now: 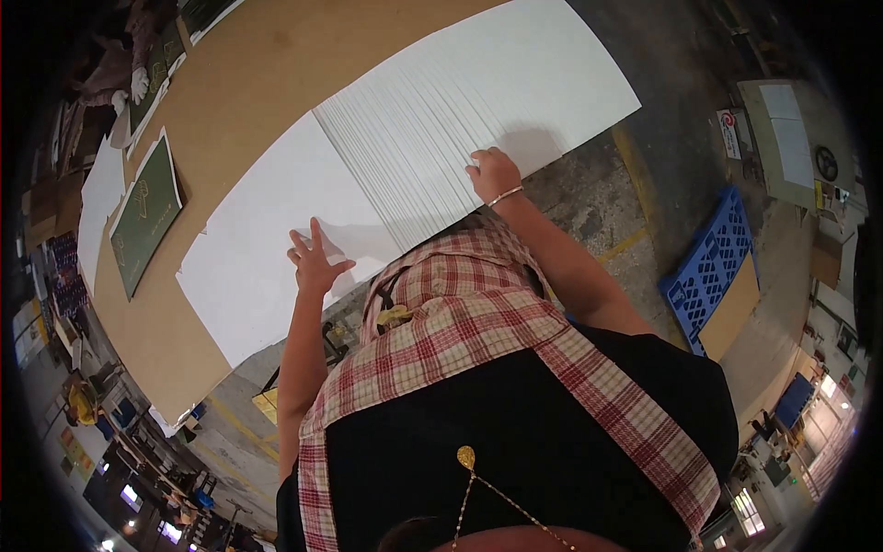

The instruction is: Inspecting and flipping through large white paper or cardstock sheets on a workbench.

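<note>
A large fanned stack of white sheets [441, 110] lies on a brown table [248, 83], next to a flat white sheet pile [267, 221] on its left. My left hand [313, 258] hovers with fingers spread over the near edge of the flat white pile, holding nothing. My right hand [494, 173] presses with curled fingers on the near edge of the fanned stack; a thin bracelet circles the wrist. A red and white checked cloth [460, 322] over a black garment fills the lower view.
Green printed boards [143, 216] and more white sheets lie at the table's left end, where another person's gloved hand [139, 83] works. A blue plastic crate [713, 267] and a yellow floor line [635, 184] are on the concrete floor at right.
</note>
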`<state>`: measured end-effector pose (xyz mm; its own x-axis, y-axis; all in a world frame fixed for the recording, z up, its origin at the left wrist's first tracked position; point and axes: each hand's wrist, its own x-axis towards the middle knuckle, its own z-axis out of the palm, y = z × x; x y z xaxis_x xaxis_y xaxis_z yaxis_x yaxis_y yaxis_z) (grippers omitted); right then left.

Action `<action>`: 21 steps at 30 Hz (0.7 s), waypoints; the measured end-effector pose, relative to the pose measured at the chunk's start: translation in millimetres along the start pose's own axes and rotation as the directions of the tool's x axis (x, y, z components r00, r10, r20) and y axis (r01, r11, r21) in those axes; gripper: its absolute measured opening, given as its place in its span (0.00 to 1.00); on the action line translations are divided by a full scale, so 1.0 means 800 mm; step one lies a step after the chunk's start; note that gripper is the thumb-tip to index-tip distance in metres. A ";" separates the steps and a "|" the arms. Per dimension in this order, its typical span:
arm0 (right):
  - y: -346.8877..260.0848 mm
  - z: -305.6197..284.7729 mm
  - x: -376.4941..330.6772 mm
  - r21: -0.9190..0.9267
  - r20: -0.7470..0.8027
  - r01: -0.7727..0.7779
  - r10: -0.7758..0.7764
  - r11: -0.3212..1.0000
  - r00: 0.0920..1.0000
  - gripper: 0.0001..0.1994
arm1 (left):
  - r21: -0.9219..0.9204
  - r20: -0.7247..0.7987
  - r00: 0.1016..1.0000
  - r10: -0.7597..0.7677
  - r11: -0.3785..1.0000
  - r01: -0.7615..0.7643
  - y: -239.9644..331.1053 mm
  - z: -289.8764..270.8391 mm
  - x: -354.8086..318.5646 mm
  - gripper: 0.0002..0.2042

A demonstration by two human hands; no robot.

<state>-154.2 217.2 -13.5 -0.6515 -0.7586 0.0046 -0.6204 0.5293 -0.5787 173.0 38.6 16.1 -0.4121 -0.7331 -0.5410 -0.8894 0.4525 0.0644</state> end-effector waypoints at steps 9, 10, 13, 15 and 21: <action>-0.010 0.003 0.003 -0.085 -0.051 0.041 -0.045 0.996 0.998 0.09 | -0.027 -0.013 1.000 0.006 1.000 -0.006 -0.002 0.001 0.001 0.60; -0.008 0.003 0.007 0.148 0.012 -0.144 0.144 0.978 0.990 0.09 | -0.032 0.004 1.000 0.000 0.999 0.000 -0.002 0.001 0.001 0.60; 0.009 0.005 0.020 0.261 0.206 -0.283 0.233 0.923 0.950 0.12 | -0.031 0.001 1.000 0.000 1.000 0.000 -0.001 0.001 0.001 0.60; 0.024 0.009 0.026 0.100 0.297 -0.212 0.175 0.972 0.939 0.16 | -0.029 -0.013 1.000 0.001 1.000 -0.002 -0.001 0.000 0.001 0.60; 0.043 0.018 0.030 0.078 0.340 -0.091 0.059 0.993 0.938 0.15 | -0.013 -0.013 1.000 -0.009 1.000 0.009 0.004 0.000 -0.005 0.60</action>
<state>-185.1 211.7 -45.4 -0.4994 -0.8101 -0.3073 -0.5227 0.5646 -0.6388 172.2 42.9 18.4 -0.4066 -0.7438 -0.5305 -0.8956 0.4391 0.0708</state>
